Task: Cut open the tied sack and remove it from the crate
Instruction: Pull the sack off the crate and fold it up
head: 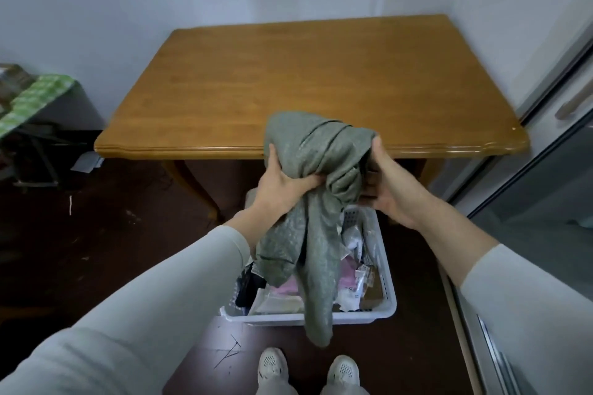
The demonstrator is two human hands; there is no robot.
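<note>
sack [316, 151] held w/ both hands

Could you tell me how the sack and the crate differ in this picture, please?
The sack is grey-green limp cloth; the crate is white perforated plastic. The sack is held up by the left hand and right hand; the crate stands on the floor. The sack hangs slack; the crate is full of packets. Both are before the wooden table.

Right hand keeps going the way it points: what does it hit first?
Besides the sack it grips, likely the wooden table at its front edge, just beyond the right hand; depth is unclear from this view.
</note>
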